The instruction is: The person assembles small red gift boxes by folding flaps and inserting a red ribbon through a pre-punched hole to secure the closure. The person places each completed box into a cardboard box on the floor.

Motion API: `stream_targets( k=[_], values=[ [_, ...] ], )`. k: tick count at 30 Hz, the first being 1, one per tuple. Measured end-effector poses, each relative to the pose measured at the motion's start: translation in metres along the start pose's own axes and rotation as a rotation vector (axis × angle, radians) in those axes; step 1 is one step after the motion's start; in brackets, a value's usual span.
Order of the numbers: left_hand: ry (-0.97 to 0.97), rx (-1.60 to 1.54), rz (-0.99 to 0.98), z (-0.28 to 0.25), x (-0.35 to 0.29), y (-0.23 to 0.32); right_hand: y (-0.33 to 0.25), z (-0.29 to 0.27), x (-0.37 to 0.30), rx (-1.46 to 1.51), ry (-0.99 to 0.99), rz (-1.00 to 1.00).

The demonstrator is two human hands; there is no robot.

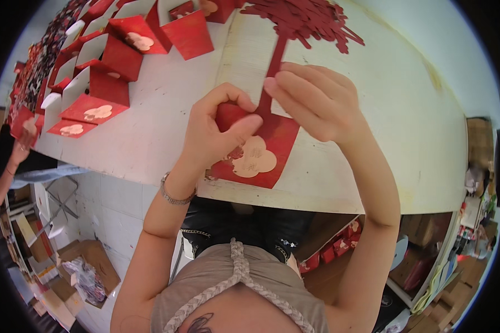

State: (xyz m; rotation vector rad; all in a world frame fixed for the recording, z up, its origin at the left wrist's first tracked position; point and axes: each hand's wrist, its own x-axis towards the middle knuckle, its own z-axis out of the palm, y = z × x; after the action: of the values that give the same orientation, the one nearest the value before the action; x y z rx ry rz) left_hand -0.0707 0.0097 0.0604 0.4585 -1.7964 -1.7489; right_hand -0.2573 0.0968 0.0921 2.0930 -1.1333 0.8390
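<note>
On the table in front of me lies a red gift box [286, 136] with a cream flower-shaped label. My left hand [208, 125] curls over its upper left part, thumb and fingers closed on it. A dark red ribbon strip [274, 64] runs from the box's top up toward a heap of similar strips [311, 19]. Pinched fingers of my right hand [319, 102] hold this strip along its right side. The strip's lower end meets the box near my left fingertips, where the join is partly hidden.
Several open red boxes [114, 61] with white inner flaps stand at the left on the white table [372, 139]. Another person's hand [25, 139] holds a red item at the far left. Below the table is a carton [89, 266] on the tiled floor.
</note>
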Motion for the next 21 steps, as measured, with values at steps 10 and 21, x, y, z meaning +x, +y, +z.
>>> stream_targets(
  k=[10,21],
  values=[
    [0.222,0.197,0.161,0.018,-0.015,-0.009,0.005,-0.024,-0.12,-0.194,-0.195,1.171],
    [0.177,0.188,0.323,0.016,-0.027,-0.019,-0.034,-0.017,-0.091,0.053,-0.096,1.307]
  ],
)
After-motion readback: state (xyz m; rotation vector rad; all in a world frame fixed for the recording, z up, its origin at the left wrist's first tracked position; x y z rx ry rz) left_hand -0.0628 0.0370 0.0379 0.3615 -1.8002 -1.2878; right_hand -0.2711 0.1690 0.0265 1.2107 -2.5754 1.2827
